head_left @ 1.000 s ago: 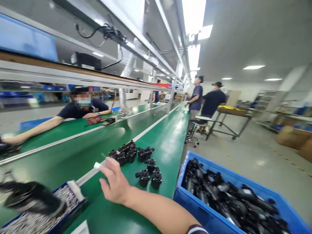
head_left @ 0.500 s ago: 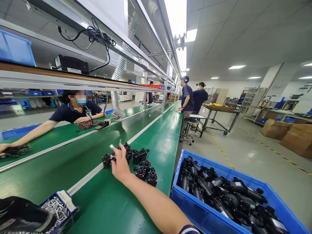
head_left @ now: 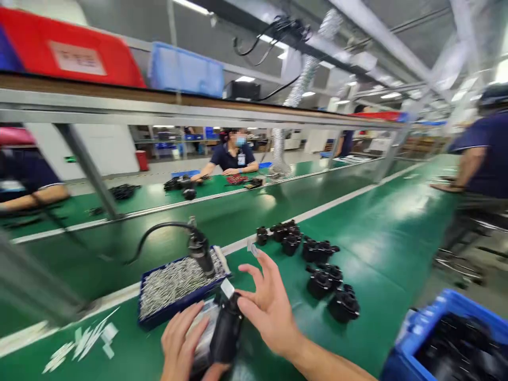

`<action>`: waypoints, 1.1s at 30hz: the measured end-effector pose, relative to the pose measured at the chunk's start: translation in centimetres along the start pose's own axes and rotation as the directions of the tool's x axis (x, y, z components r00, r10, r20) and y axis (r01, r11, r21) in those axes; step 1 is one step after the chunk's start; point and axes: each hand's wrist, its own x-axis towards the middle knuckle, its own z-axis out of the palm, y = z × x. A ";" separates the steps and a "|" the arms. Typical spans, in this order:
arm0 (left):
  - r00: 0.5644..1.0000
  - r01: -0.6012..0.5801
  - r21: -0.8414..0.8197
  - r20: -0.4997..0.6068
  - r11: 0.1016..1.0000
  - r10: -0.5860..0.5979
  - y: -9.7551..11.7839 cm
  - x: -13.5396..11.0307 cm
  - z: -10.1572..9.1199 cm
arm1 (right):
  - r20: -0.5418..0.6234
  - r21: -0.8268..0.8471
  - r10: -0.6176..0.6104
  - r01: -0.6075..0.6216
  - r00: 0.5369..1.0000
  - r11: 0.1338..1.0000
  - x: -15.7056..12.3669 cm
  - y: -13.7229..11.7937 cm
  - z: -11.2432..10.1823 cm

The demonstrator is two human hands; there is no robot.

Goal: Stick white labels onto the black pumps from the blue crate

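Bench (head_left: 381, 254): box (head_left: 178, 306) of screws (head_left: 170, 288) near left hand (head_left: 180, 338)

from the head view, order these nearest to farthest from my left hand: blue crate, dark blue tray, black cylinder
1. Black cylinder, held in your left hand.
2. Dark blue tray, just beyond the hand.
3. Blue crate, off at lower right.

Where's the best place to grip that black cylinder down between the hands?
Probably around the body of the black cylinder, from the left, where the left hand holds it: the rounded side suits curled fingers, and the upper end, tilted rightward, faces the right hand.
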 end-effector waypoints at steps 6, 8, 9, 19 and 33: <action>0.991 -0.115 -0.018 0.064 0.993 0.116 2.5 0.6 -1.2 | 0.213 0.082 0.176 -0.197 0.961 0.977 -2.6 0.7 1.8; 0.995 -0.081 -0.091 0.057 0.993 0.086 2.9 1.0 -1.4 | 0.167 0.007 0.151 -0.155 0.974 0.988 -2.3 0.7 1.5; 0.997 -0.048 -0.132 0.057 0.990 0.056 2.9 1.2 -1.4 | 0.136 -0.030 0.135 -0.132 0.981 0.991 -2.0 0.6 1.3; 1.000 -0.019 -0.283 0.015 0.959 0.024 2.5 1.1 -1.1 | 0.264 -0.243 0.155 -0.090 0.952 0.966 -3.2 1.1 1.6; 0.980 0.200 -0.300 0.074 0.933 -0.187 2.5 1.0 -1.2 | 0.175 -0.135 -0.051 0.075 0.983 0.988 -2.1 -0.8 1.1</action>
